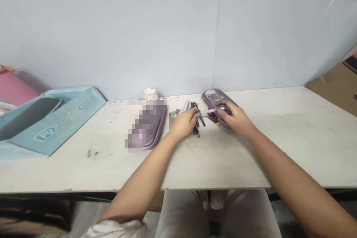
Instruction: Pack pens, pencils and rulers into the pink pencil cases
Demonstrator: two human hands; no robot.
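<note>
Pink pen (210, 111) pinched in the curled right hand (234, 117), just beside the lilac pencil case (213, 97); left hand (184, 122) half-closed by the loose pencils (198, 119), can't tell if it's gripping.

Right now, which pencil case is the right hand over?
The mauve pencil case under the right hand, by the wall; the other, blurred, lies left of the left hand, untouched.

At centre frame we count two hands, the left hand (184, 122) and the right hand (235, 117), two cases, a mauve pencil case (214, 98) and a blurred pencil case (153, 137), one pale purple pen (209, 111), one paper cup (150, 93) and, at left, one blue carton (55, 130); the dark pencils (199, 121) are too bunched to count.
</note>
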